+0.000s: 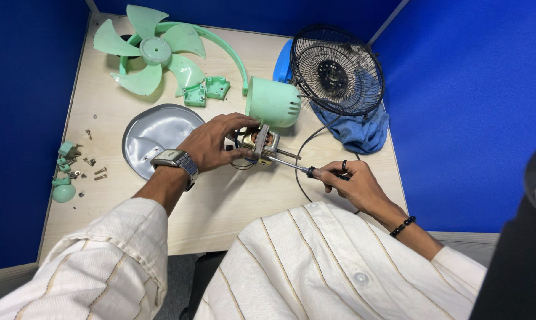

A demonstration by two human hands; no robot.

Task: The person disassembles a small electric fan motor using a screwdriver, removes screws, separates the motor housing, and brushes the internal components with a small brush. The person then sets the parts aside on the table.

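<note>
Work booth seen from above. Deep blue partition panels point(451, 106) enclose the space on the left, rear and right, meeting at pale corner strips point(386, 22) at the two rear corners. Between them sits a light wood-grain tabletop point(220, 201), roughly rectangular, its near edge running across the lower part of the view. Below that edge a narrow patch of grey floor point(179, 284) shows, possibly carpet, though too little is visible to be sure. A pale ledge point(469, 238) runs along the foot of the right panel. Lighting is even and diffuse, casting only soft shadows on the tabletop.
</note>
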